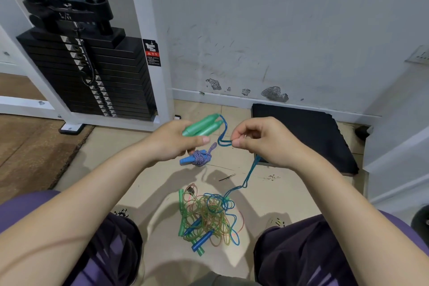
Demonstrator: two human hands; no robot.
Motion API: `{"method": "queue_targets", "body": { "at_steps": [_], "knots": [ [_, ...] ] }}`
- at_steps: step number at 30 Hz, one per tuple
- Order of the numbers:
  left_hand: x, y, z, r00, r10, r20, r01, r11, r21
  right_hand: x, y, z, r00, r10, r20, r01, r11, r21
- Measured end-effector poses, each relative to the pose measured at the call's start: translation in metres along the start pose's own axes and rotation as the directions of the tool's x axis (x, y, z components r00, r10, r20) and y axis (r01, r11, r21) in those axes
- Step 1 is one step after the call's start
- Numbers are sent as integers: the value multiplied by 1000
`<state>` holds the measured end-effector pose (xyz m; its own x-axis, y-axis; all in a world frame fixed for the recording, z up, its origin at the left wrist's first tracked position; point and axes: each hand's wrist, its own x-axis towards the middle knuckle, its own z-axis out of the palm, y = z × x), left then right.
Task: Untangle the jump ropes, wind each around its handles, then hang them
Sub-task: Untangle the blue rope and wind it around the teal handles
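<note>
1. Head view, far left: a black weight stack (88,72) is seen in a white frame. It is no part of the job.
2. The two green handles (204,124) are held side by side in the left hand (171,141), with the fingers curled round them.
3. A blue-handled rope (197,158), already wound up, is seen lying on the floor (116,158) just below that hand.
4. The blue cord (224,137) is pinched between thumb and finger of the right hand (262,141). From there it runs down to the tangled pile (209,218) between the knees.
5. The cord is judged to be light, thin, bendy and a bit slippery. It is best held close to the handles while it is wound.
6. No boxes or baskets are seen. A black mat (308,132) lies at the right.
</note>
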<state>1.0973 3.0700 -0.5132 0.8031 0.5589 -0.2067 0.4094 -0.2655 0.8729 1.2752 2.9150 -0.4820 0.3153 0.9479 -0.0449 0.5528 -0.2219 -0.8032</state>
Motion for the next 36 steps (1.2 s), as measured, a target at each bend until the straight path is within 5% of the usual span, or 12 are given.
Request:
{"method": "queue_targets", "body": {
  "at_steps": [6,11,20,25,31,36],
  "knots": [
    [-8,6,12,965,31,260,-87,975,207,-1,-14,13,998,-61,6,61,995,74],
    [-14,12,21,922,35,387,-84,990,112,-2,-17,23,993,-106,47,100,988,114],
    [-18,18,18,912,19,409,59,982,-177,-1,-8,16,998,-54,43,37,946,323],
    [-20,18,15,914,4,406,147,929,-340,-3,-4,11,972,-17,235,-88,899,428],
    [-17,16,17,962,-7,274,145,861,-487,-1,-5,12,997,-13,71,-13,936,351],
    [-16,14,23,967,-43,253,149,897,-416,0,-4,21,997,-30,67,5,939,344]
  ]
}}
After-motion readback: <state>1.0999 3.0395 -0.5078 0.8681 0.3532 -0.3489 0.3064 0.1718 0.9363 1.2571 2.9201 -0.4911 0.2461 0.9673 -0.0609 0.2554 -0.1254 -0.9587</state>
